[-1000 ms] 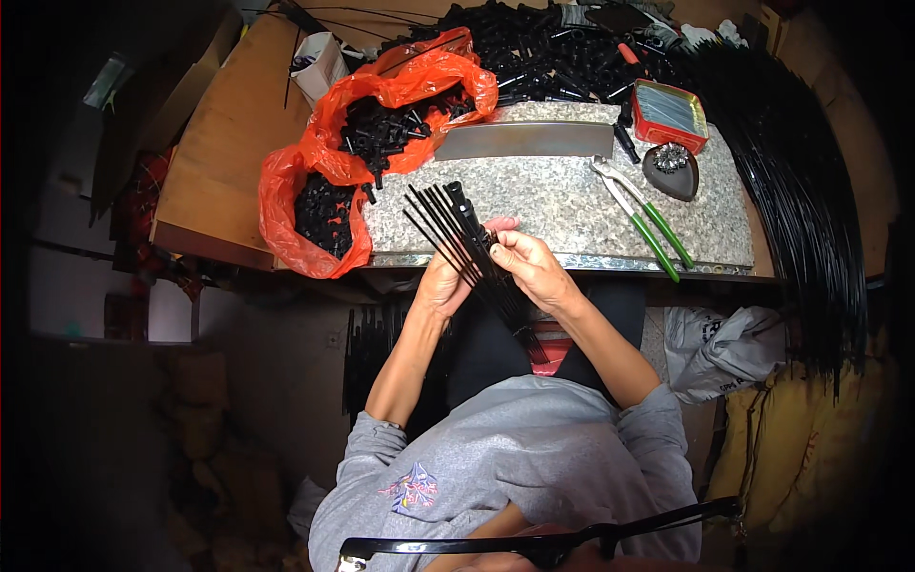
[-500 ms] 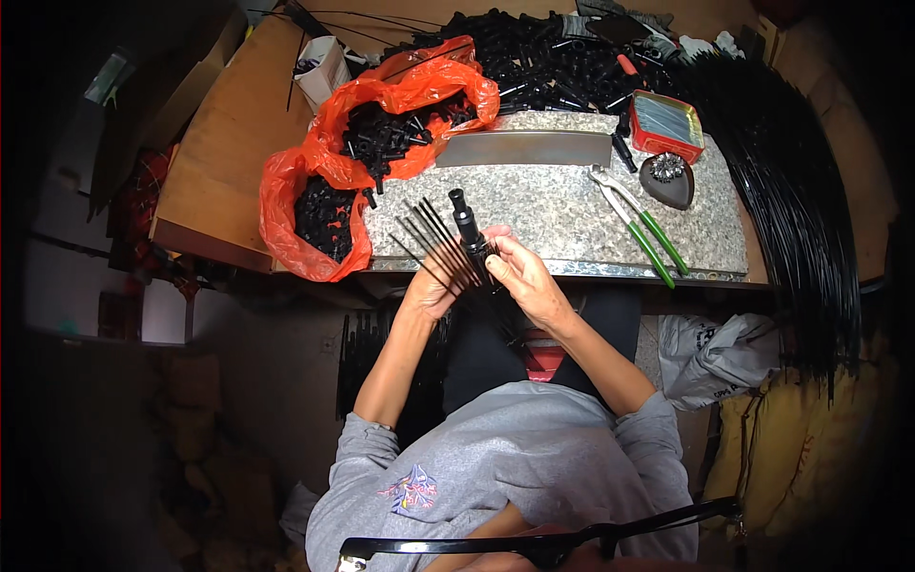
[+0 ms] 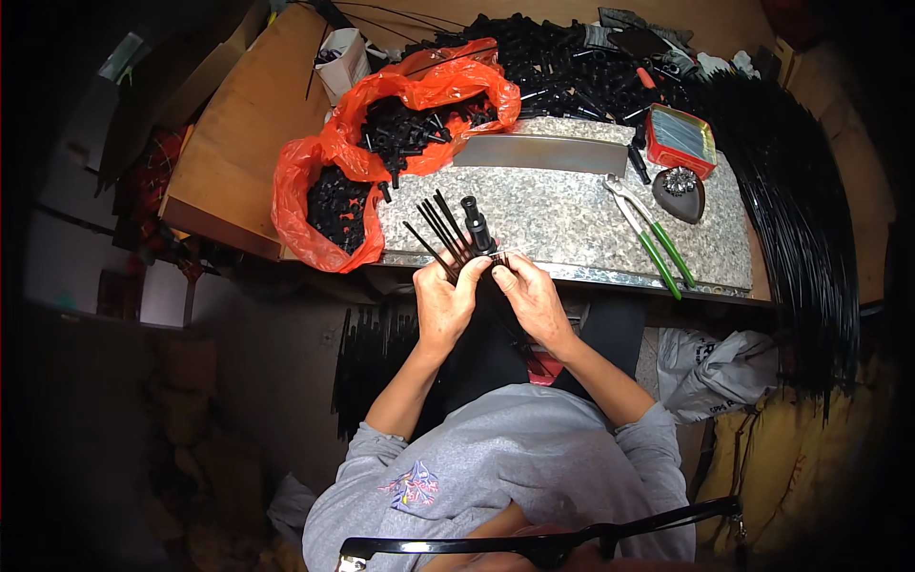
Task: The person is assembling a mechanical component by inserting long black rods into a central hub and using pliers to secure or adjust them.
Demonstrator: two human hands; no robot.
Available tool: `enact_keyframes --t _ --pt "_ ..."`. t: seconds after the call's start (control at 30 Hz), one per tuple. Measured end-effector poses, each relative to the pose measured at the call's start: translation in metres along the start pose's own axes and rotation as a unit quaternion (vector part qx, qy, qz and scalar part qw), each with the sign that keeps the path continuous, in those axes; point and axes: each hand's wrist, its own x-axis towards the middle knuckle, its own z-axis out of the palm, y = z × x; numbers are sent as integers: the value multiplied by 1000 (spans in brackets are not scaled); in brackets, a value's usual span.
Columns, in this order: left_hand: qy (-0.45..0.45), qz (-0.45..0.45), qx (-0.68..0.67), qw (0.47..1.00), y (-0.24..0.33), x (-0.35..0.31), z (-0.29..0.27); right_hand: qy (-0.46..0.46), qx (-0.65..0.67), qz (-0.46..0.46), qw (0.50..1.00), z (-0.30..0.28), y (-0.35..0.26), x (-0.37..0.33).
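Note:
Above my lap, at the bench's front edge, my hands meet around a stepped black plastic tube [image 3: 478, 227] that stands nearly upright. My left hand [image 3: 444, 307] is closed on several thin black rods [image 3: 438, 221], like umbrella ribs, fanned out to the tube's left. Its thumb presses at the tube's lower end. The fingers of my right hand [image 3: 536, 303] pinch at that same end from the right, thumb nearly touching the left thumb. Fingers hide the joint between rods and tube. More rod lengths hang below the hands toward my lap.
Orange plastic bags [image 3: 326, 250] of small black parts stand left on the stone slab [image 3: 562, 229]. Behind lies a heap of black tube parts [image 3: 572, 71]. To the right are green-handled pliers [image 3: 655, 238], a red tin [image 3: 679, 157], a dark dish [image 3: 679, 198] and a long rod bundle [image 3: 801, 210].
My left hand has turned, bringing its thumb up to the tube's lower end beside the right thumb. The tube and rods have shifted slightly, and the view has moved a little.

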Motion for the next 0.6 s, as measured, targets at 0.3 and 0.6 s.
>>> enact_keyframes --t 0.3,0.6 --pt "36 35 13 999 -9 -5 2 90 -132 -106 981 10 -2 -5" --pt "-23 26 43 998 3 -8 0 -61 105 67 990 -15 6 6"
